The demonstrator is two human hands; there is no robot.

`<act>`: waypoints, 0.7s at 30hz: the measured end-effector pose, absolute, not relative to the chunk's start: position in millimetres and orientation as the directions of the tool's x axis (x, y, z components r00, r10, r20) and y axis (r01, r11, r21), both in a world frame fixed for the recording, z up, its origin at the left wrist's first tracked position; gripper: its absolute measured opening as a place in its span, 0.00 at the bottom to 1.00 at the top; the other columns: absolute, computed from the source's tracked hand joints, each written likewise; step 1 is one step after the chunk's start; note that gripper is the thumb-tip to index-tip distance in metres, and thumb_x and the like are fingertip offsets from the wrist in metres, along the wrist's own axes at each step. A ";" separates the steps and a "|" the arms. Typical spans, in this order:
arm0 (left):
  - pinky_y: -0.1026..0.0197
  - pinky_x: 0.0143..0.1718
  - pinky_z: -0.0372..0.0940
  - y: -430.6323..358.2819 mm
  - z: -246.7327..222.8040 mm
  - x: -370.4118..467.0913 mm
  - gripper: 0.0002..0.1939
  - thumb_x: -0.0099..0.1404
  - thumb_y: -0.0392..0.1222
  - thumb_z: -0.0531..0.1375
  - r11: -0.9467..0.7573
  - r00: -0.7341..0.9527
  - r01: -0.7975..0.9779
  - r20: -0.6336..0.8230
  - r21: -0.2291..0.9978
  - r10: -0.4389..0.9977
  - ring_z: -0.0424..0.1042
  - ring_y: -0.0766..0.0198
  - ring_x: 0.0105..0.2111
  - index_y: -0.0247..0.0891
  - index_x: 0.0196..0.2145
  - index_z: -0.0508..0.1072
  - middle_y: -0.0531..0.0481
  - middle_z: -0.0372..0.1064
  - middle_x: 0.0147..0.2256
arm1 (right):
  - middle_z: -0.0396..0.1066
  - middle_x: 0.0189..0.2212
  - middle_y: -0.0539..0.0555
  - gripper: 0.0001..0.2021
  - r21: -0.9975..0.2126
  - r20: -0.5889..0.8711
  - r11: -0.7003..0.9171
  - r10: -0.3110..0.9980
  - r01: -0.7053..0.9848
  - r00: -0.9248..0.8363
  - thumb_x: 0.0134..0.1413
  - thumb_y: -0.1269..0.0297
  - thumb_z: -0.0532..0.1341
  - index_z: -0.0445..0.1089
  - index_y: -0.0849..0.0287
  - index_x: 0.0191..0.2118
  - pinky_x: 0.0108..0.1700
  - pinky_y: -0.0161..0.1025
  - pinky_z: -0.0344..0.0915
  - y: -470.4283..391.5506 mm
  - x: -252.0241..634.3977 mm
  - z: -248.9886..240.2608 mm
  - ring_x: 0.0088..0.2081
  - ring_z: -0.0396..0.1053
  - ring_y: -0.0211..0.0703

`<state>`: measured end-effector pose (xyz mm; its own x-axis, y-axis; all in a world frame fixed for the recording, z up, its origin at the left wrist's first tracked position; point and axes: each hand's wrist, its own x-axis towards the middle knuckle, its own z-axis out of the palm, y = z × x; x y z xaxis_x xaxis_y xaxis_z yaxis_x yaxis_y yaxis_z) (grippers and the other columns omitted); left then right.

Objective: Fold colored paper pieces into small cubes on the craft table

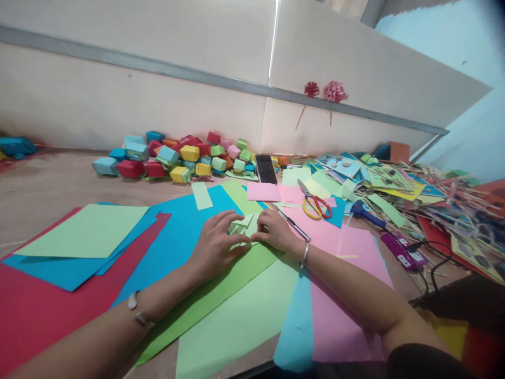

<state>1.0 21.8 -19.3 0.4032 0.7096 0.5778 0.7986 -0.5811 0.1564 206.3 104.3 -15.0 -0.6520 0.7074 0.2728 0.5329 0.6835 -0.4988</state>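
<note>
A small folded piece of pale green paper (243,225) lies between my two hands, over the larger green sheets. My left hand (216,243) is at its left side, thumb and fingers curved around its edges. From the right, my right hand (276,230) pinches the same piece with bent fingers, partly hiding it. Next to my right hand lies a pen (292,223). Scissors (315,204) with red and yellow handles rest on pink paper (331,231) beyond it. A pale green strip (202,196) sits on the blue sheet (177,226) past my left hand.
Several coloured paper boxes (189,153) are heaped along the wall beside a phone (265,169). At right are a blue glue gun (366,213), a purple power strip (403,251) with cables, and piled cards and sticks (434,210). Stacked sheets (84,229) lie at left.
</note>
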 end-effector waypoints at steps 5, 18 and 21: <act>0.48 0.43 0.58 15.3 -17.0 6.9 0.07 0.64 0.42 0.64 -0.604 0.475 0.796 0.584 0.034 0.658 0.66 0.49 0.44 0.51 0.39 0.82 0.46 0.72 0.41 | 0.65 0.31 0.50 0.16 -0.503 0.259 0.674 0.715 0.541 -0.649 0.47 0.64 0.75 0.67 0.61 0.24 0.37 0.37 0.57 103.8 205.8 -14.3 0.36 0.62 0.40; 0.43 0.52 0.54 3.8 -4.7 12.0 0.13 0.65 0.39 0.59 -0.626 0.498 0.775 0.522 0.090 0.692 0.69 0.53 0.40 0.41 0.23 0.77 0.49 0.73 0.29 | 0.63 0.32 0.49 0.17 -0.488 0.248 0.684 0.705 0.542 -0.665 0.48 0.60 0.75 0.66 0.61 0.25 0.39 0.37 0.57 103.7 206.2 -12.6 0.38 0.61 0.41; 0.42 0.52 0.54 5.0 -4.4 11.6 0.14 0.65 0.39 0.58 -0.630 0.497 0.768 0.513 0.116 0.700 0.69 0.54 0.39 0.41 0.24 0.78 0.49 0.73 0.28 | 0.64 0.34 0.51 0.17 -0.415 0.244 0.717 0.681 0.560 -0.690 0.49 0.57 0.74 0.67 0.60 0.27 0.38 0.38 0.56 103.1 206.4 -12.6 0.37 0.60 0.41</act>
<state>11.6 5.0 -4.4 0.4970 0.6999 0.5130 0.7678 -0.6301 0.1159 206.4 103.1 -12.6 -0.6904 0.6810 0.2442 0.5605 0.7169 -0.4146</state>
